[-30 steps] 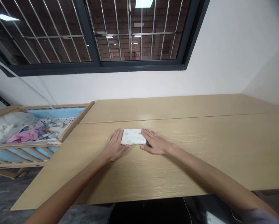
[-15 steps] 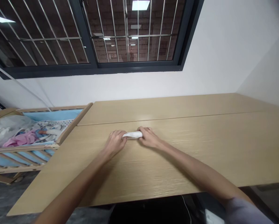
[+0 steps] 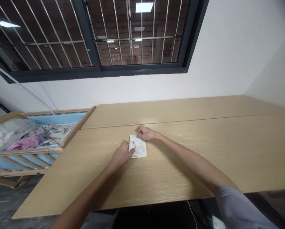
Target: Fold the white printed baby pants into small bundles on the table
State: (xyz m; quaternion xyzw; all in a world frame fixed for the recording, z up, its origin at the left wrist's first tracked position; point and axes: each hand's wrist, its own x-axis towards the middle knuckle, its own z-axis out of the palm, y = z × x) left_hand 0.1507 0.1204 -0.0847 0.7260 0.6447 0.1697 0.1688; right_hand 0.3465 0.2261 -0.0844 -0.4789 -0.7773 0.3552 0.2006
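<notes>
A small folded white cloth [image 3: 139, 149] with faint printed figures lies nearly flat on the wooden table [image 3: 204, 152]. My left hand [image 3: 122, 155] grips its left edge, the thumb resting on top and the fingers at the side. At the upper right corner, my right hand [image 3: 145, 132] has its fingers bent and pinched on the cloth's edge. What lies inside the folds is hidden.
To the left stands a wooden crib [image 3: 79, 127] with blue lining, holding a pink cloth [image 3: 28, 142], other fabrics and a clear plastic bag [image 3: 16, 125]. A barred window [image 3: 142, 68] is above the table. Something black [image 3: 154, 216] is below the front edge.
The white cloth, held as a narrow strip between both hands, now lies with its broad printed face up. My left hand has moved nearer and right; my right hand has shifted slightly away.
</notes>
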